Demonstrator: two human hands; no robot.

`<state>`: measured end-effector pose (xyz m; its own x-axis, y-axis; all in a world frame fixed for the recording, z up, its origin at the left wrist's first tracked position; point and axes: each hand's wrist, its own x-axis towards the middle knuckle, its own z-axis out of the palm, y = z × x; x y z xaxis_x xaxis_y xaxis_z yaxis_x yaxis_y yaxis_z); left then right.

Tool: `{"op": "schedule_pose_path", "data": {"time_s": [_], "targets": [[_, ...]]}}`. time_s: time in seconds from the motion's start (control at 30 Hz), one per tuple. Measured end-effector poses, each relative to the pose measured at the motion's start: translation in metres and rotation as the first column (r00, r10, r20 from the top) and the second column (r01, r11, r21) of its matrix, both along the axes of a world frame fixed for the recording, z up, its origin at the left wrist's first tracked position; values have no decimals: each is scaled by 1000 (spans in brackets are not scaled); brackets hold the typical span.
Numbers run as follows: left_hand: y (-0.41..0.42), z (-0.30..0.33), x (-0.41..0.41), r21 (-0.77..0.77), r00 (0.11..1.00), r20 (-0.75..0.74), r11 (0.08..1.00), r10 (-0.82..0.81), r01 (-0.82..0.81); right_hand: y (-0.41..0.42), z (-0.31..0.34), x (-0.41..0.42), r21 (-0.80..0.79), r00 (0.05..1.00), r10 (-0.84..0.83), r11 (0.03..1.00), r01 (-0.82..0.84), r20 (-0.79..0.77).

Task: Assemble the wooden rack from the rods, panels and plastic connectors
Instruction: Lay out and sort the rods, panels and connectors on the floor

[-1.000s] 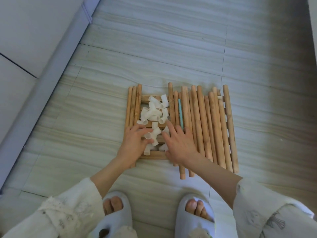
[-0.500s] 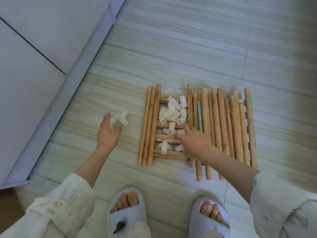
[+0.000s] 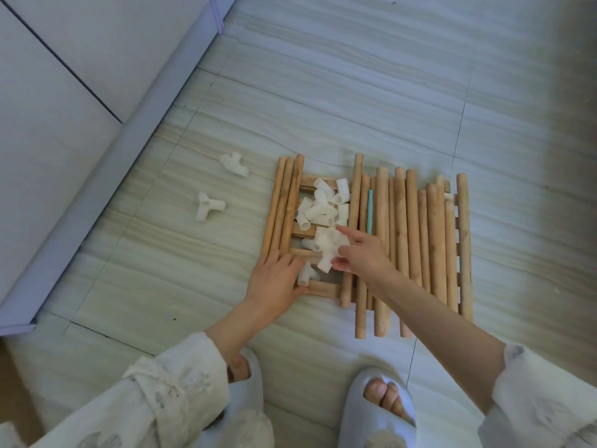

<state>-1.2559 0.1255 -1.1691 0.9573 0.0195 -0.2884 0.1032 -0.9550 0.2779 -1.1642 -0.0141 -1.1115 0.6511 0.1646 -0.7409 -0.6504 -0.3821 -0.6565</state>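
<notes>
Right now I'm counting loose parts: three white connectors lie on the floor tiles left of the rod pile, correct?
Not quite: two white connectors lie there, not three, one farther away and one nearer, both on the floor tiles left of the rod pile, as the head view shows.

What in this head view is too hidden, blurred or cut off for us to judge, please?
- Slatted panel: rods and the connector pile cover most of it, so slats cannot be counted.
- Right hand: motion blur at its fingers; which connector it holds is unclear.
- Left hand: a connector sits at its fingers; grip uncertain.
- Teal piece: wedged between rods, identity unclear.
</notes>
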Motion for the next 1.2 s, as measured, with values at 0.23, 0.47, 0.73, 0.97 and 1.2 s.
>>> {"op": "schedule_pose_path", "data": {"time_s": [0.23, 0.47, 0.73, 0.97, 1.2], "targets": [[-5, 2, -13, -328, 966, 207, 941, 158, -83, 16, 5, 10, 107, 994, -107, 988, 108, -18], [79, 15, -2, -600, 303, -210, 122, 930, -791, 61, 7, 13, 210, 993, -18, 977, 42, -117], [137, 13, 12, -693, 217, -409, -148, 886, -705, 134, 15, 15, 307, 908, 416, 871, -384, -43], [102, 16, 5, -615, 404, -191, 212, 895, -760, 87, -6, 23, -346, 774, 454, 882, -321, 441], [64, -7, -6, -266, 889, 16, 859, 458, -438, 26, -28, 45, -827, 394, 903, 350, -440, 173]]}}
